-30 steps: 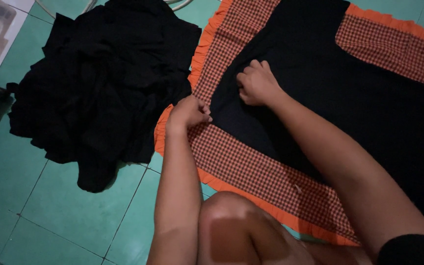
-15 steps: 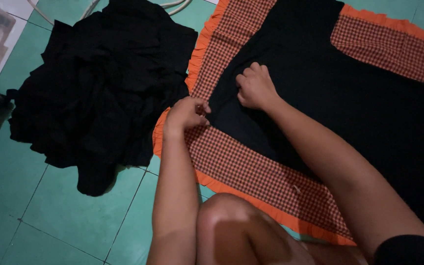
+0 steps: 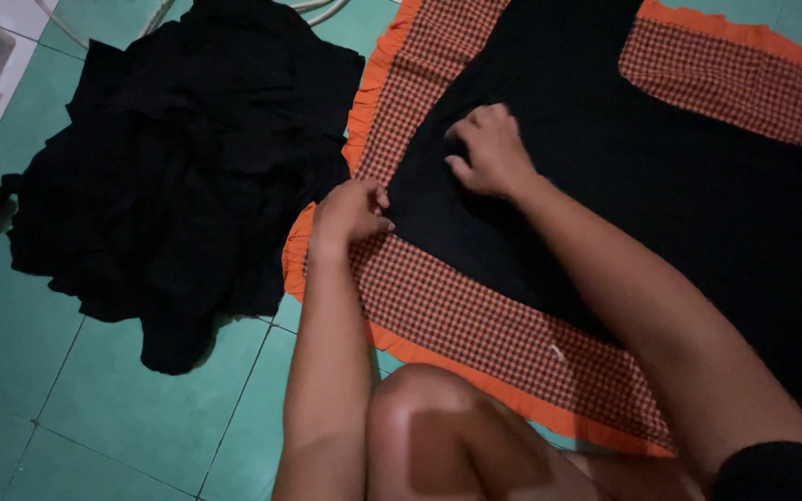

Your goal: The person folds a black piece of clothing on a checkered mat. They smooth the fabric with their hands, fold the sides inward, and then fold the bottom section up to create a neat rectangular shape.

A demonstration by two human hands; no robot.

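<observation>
Both hands pinch the black garment point(image 3: 661, 186) on a checked mat point(image 3: 475, 315); black clothes pile point(image 3: 187, 176) lies nearby.

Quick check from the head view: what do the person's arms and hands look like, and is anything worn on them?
Both arms are bare to the wrist. The left hand and the right hand wear no gloves, and no rings or watch show. A black sleeve edge shows at the upper right arm. Dim light hides finer detail.
</observation>
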